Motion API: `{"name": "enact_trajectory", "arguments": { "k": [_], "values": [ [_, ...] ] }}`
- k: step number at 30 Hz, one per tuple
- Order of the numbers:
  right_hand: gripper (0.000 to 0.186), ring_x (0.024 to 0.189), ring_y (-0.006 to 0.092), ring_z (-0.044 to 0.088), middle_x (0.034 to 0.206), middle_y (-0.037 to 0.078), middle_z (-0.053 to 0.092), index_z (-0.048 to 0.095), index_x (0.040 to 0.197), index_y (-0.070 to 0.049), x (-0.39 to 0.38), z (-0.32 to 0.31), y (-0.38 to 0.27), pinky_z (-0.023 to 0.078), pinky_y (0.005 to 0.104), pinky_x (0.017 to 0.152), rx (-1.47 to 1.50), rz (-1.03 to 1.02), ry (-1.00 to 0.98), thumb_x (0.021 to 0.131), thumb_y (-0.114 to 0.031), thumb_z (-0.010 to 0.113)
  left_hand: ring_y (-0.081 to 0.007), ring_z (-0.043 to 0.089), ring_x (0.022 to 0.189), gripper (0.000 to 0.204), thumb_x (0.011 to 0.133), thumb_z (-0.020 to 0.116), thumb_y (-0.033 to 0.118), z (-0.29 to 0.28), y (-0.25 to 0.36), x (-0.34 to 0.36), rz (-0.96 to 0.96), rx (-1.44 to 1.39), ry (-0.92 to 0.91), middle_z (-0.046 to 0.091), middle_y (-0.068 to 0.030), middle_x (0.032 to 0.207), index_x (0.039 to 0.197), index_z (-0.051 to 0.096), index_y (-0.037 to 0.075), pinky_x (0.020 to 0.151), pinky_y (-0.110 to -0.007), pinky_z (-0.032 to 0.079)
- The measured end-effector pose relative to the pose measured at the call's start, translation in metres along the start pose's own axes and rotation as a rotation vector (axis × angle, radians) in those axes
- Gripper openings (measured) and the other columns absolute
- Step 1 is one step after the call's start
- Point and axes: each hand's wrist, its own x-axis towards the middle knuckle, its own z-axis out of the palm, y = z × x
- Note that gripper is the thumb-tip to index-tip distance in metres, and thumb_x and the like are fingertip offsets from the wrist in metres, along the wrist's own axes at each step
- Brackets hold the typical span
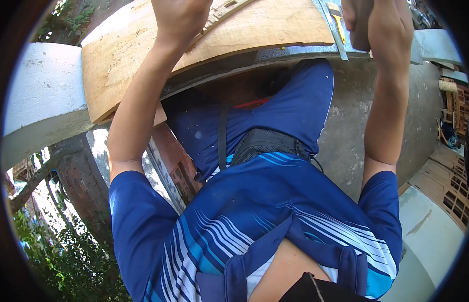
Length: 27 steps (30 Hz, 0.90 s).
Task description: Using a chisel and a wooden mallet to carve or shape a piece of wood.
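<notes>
My left hand (181,17) is over a thick pale wooden plank (275,30), at the top edge of the picture. Its fingers lie beyond that edge, so whatever they hold is hidden. Just right of that hand, a strip of carved wood (222,14) with notched relief rests on the plank. Raised at the upper right, my right hand (388,22) is closed around a dark brown, block-like piece (362,25); its upper part is cut off, and I cannot make out its exact kind.
A brush with a yellow handle (338,25) and a thin flat metal strip (336,38) lie right of the plank. A pale ledge (48,85) is on the left. Carved wooden panels (448,186) stand far right. My legs are beneath the plank's near edge.
</notes>
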Motion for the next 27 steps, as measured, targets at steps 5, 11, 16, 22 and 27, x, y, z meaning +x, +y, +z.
{"name": "enact_trajectory", "arguments": {
  "k": [5, 11, 16, 22, 27],
  "values": [
    [0.050, 0.047, 0.0088, 0.044, 0.065, 0.002, 0.048, 0.052, 0.088, -0.005, -0.040, -0.004, 0.009, 0.041, 0.0229, 0.047, -0.291, -0.199, -0.329, 0.109, -0.050, 0.046, -0.0009, 0.044, 0.050, 0.029, 0.096, 0.077, 0.018, 0.011, 0.010, -0.002, -0.117, 0.071, -0.001, 0.052, 0.0072, 0.066, 0.114, 0.066, -0.001, 0.045, -0.019, 0.033],
    [0.042, 0.054, 0.0152, 0.042, 0.063, 0.005, 0.048, 0.055, 0.086, -0.002, -0.032, -0.008, -0.025, 0.035, 0.0327, 0.053, 0.093, -0.043, -0.228, 0.109, -0.037, 0.055, -0.0009, 0.045, 0.052, 0.026, 0.096, 0.076, 0.013, 0.009, 0.013, -0.002, -0.086, 0.166, -0.029, 0.053, 0.0067, 0.067, 0.115, 0.067, -0.001, 0.047, -0.020, 0.033],
    [0.044, 0.052, 0.0089, 0.039, 0.060, -0.002, 0.047, 0.058, 0.087, -0.004, -0.026, -0.018, -0.041, 0.031, 0.0302, 0.049, 0.134, 0.119, 0.056, 0.112, -0.039, 0.047, -0.0008, 0.047, 0.054, 0.022, 0.095, 0.075, 0.011, 0.011, 0.008, -0.004, -0.083, 0.192, -0.024, 0.054, 0.0071, 0.068, 0.113, 0.067, -0.001, 0.049, -0.020, 0.034],
    [0.047, 0.053, 0.0127, 0.048, 0.059, 0.003, 0.048, 0.059, 0.084, -0.002, -0.023, -0.040, -0.038, 0.035, 0.0320, 0.050, 0.329, 0.041, -0.195, 0.111, -0.039, 0.048, -0.0016, 0.046, 0.053, 0.019, 0.094, 0.074, 0.008, 0.015, 0.003, 0.000, -0.045, 0.169, -0.008, 0.053, 0.0067, 0.068, 0.110, 0.066, 0.000, 0.047, -0.020, 0.034],
    [0.049, 0.048, 0.0098, 0.044, 0.056, 0.000, 0.045, 0.057, 0.080, -0.004, -0.017, -0.030, -0.016, 0.032, 0.0285, 0.045, 0.138, 0.118, -0.190, 0.112, -0.039, 0.045, -0.0011, 0.043, 0.051, 0.027, 0.095, 0.070, 0.007, 0.019, 0.001, 0.011, -0.129, 0.177, -0.035, 0.051, 0.0077, 0.067, 0.121, 0.066, -0.001, 0.046, -0.020, 0.032]
  ]
}}
